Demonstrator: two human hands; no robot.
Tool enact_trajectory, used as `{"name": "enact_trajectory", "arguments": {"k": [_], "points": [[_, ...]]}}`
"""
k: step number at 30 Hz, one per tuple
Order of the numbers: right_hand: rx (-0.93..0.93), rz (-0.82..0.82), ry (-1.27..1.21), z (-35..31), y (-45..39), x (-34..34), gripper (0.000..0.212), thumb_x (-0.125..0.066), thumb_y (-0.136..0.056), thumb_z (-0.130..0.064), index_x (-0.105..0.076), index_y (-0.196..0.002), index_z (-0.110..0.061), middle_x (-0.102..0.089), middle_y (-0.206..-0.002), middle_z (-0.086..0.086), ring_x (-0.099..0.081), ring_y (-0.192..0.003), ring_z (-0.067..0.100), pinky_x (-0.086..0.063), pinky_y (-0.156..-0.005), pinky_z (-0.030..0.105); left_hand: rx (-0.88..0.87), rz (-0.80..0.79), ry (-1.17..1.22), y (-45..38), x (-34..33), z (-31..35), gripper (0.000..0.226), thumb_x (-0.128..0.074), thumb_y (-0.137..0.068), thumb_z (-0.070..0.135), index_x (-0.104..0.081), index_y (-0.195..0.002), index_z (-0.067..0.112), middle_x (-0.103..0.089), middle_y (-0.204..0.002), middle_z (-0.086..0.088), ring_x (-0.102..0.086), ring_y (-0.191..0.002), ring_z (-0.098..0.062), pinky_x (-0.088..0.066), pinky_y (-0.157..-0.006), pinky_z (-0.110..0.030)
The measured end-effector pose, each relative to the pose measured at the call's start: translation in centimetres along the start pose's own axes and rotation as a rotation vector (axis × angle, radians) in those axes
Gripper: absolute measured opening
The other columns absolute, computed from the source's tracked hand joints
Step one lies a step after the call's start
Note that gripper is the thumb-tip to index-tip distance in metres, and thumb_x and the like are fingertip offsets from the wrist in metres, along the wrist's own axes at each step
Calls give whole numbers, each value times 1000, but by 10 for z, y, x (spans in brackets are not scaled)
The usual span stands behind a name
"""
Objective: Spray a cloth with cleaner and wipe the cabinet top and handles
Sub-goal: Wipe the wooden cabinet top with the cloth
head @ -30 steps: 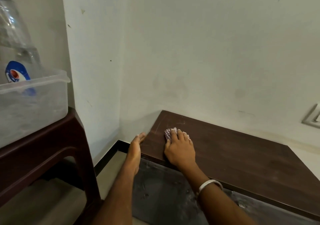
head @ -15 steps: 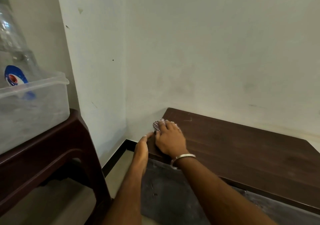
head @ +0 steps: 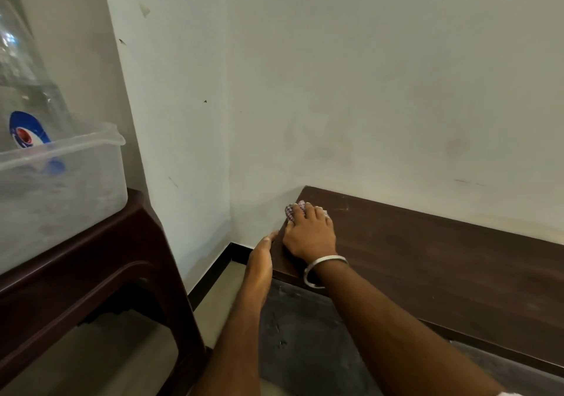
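A low cabinet with a dark brown wooden top [head: 427,258] stands in the room's corner against the white wall. My right hand [head: 309,235], with a silver bangle on the wrist, presses a small red-and-white checked cloth [head: 293,210] flat on the top's far left part, close to the side wall. Only the cloth's far edge shows past my fingers. My left hand [head: 262,253] rests against the cabinet's left edge, fingers straight, holding nothing. The cabinet's dark grey front [head: 302,334] shows below the top; no handle is visible.
A dark brown plastic stool [head: 91,273] stands at the left, bearing a clear plastic container [head: 70,188] with a clear bottle [head: 27,96] with a blue label in it. A narrow floor gap with black skirting separates the stool from the cabinet.
My right hand has slid the cloth left and farther back along the cabinet top toward the corner. My left hand stays against the left edge.
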State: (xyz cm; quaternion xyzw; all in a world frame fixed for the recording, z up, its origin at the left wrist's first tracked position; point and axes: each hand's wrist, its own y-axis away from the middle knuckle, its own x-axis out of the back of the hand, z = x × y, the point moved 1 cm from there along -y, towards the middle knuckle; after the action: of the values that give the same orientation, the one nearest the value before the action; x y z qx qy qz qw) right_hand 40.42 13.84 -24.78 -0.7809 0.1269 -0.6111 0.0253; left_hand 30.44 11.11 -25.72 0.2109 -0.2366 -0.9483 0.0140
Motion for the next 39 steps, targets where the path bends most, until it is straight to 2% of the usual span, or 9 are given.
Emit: {"name": "enact_trajectory", "arguments": {"k": [4, 7, 11, 15, 23, 27, 31, 34, 39], "points": [[123, 6, -31, -21, -3, -10, 48, -33, -97, -33, -37, -144, -24, -31, -154, 4, -20, -145, 26, -12, -120, 44, -6, 22, -47, -8, 2, -1, 40, -35, -103, 19, -55, -127, -6, -56, -131, -24, -53, -120, -38, -43, -94, -37], [127, -1, -68, -6, -5, -6, 51, -34, -97, -34, -33, -147, -23, -29, -156, 4, -19, -146, 25, -11, -120, 41, -30, 3, -31, -6, 2, -5, 38, -36, -102, 19, -61, -121, -2, -66, -112, -16, -61, -108, -32, -48, -86, -32], [-8, 19, -29, 36, -7, 7, 56, -32, -98, -37, -25, -151, -19, -24, -158, 7, -17, -147, 27, -12, -121, 42, -61, -21, 9, -3, 4, -7, 23, -49, -96, 18, -68, -96, 6, -71, -60, -2, -68, -57, -15, -53, -51, -20], [-140, 24, 18, 70, -8, 14, 57, -31, -97, -37, -25, -151, -19, -22, -159, 9, -17, -147, 29, -13, -120, 45, -62, -30, -34, -4, 4, -5, 21, -52, -96, 22, -68, -87, 11, -66, -80, -6, -63, -77, -21, -54, -78, -32], [-31, 4, 5, 20, -22, 1, 53, -30, -99, -35, -25, -150, -24, -20, -160, 5, -13, -148, 29, -8, -121, 44, -62, -44, -19, 6, 0, -1, 33, -45, -99, 16, -61, -121, -4, -69, -76, -11, -66, -70, -21, -53, -59, -21], [84, -3, -33, 2, -24, -5, 52, -33, -98, -33, -30, -149, -24, -23, -159, 3, -15, -148, 26, -8, -121, 42, -100, -64, -63, 8, -2, -2, 39, -33, -102, 12, -53, -130, -5, -60, -124, -22, -54, -121, -35, -43, -86, -29], [60, -18, -47, 26, -29, 1, 55, -33, -97, -37, -27, -150, -23, -24, -159, 6, -17, -147, 27, -11, -121, 41, -105, -50, -56, 0, 3, -6, 32, -41, -100, 17, -64, -117, 3, -68, -82, -3, -65, -79, -19, -52, -63, -21], [-49, 12, -12, 62, -32, 10, 56, -32, -97, -37, -26, -150, -21, -25, -158, 8, -20, -146, 29, -14, -120, 43, -97, -31, -49, -5, 7, -9, 24, -42, -99, 17, -64, -102, 12, -65, -82, -2, -61, -74, -13, -53, -57, -18], [-186, 12, 47, 94, -36, 17, 56, -31, -96, -37, -27, -150, -21, -24, -158, 8, -19, -146, 29, -15, -120, 46, -97, -35, -55, -8, 4, -8, 29, -46, -98, 19, -65, -114, 4, -64, -102, -8, -61, -89, -21, -50, -87, -31]]}}
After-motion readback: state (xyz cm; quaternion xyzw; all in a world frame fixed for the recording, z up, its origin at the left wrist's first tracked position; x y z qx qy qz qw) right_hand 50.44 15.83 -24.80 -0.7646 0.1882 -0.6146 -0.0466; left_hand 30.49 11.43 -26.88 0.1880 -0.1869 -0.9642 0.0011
